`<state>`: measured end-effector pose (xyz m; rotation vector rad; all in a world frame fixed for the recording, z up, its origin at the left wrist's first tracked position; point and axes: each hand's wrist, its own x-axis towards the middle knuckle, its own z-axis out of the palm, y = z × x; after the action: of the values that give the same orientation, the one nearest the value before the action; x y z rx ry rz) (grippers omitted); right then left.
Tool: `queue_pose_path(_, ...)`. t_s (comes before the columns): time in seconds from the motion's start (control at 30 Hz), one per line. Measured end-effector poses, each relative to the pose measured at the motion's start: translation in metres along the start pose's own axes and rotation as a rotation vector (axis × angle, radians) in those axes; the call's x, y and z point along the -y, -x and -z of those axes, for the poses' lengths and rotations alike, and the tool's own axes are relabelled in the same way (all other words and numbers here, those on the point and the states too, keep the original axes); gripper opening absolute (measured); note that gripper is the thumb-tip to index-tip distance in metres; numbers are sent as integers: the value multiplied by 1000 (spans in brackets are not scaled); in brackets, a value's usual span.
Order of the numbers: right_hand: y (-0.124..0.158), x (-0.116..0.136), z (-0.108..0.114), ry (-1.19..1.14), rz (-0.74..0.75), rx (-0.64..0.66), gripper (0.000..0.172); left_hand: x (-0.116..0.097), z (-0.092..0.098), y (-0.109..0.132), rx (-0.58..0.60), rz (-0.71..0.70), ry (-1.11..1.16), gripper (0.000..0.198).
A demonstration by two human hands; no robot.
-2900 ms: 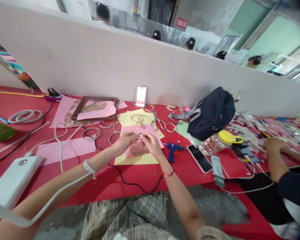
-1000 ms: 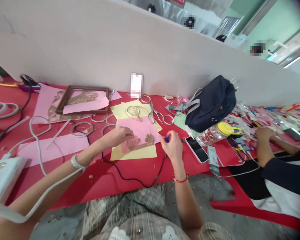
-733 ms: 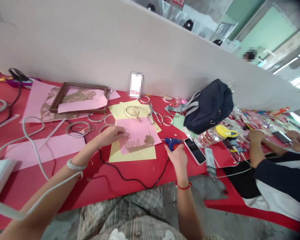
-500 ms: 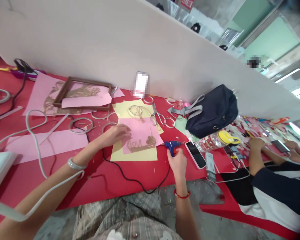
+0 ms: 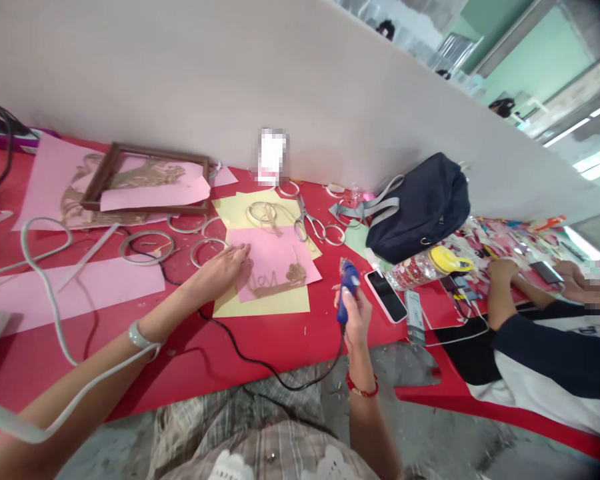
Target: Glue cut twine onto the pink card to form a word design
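My right hand (image 5: pixel 356 316) is closed round a blue glue gun (image 5: pixel 348 287), held up off the red table (image 5: pixel 270 343) with its black cord trailing left. My left hand (image 5: pixel 223 269) lies flat, fingers spread, on the edge of a pink paper sheet (image 5: pixel 273 261) that carries a brown cut-out shape (image 5: pixel 275 280). A yellow sheet (image 5: pixel 263 303) lies under the pink one.
Scissors (image 5: pixel 307 225) and several grey rings (image 5: pixel 145 245) lie beyond the sheets. A brown frame (image 5: pixel 145 180) sits at the back left, a dark bag (image 5: pixel 420 207), a phone (image 5: pixel 386 295) and a bottle (image 5: pixel 430 267) to the right. Another person's arms (image 5: pixel 525 300) work at far right.
My right hand reached to the glue gun lying on the table, gripped it and lifted it upright. My left hand left the shared piece and now rests on the pink sheet.
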<state>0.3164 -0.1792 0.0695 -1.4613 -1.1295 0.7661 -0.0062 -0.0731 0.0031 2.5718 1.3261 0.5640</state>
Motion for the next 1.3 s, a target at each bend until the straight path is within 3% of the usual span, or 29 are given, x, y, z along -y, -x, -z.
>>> queue_pose_path(0.1, 10, 22, 4, -256, 82, -59, 40, 6, 3, 2, 16, -1, 6, 56)
queue_pose_path(0.2, 19, 42, 12, -333, 214, -150, 43, 10, 2, 3, 0, 3, 18, 55)
queue_pose_path(0.3, 20, 48, 13, -337, 122, -46, 43, 11, 0, 3, -22, -9, 45, 52)
queue_pose_path(0.43, 14, 29, -11, -383, -253, 237, 44, 7, -2, 5, -54, 27, 54, 50)
queue_pose_path(0.5, 12, 15, -30, -399, -339, 303, 44, 5, -3, 6, -60, 52, 46, 49)
queue_pose_path(0.63, 7, -4, -62, -403, -370, 321, 44, 4, -5, 6, -56, 76, 28, 49)
queue_pose_path(0.77, -8, -10, -79, -379, -396, 349, 48, 4, -6, 6, -55, 80, 12, 49)
queue_pose_path(1.3, -15, -21, -85, -317, -401, 364, 47, -3, 3, 6, -86, 47, 65, 47)
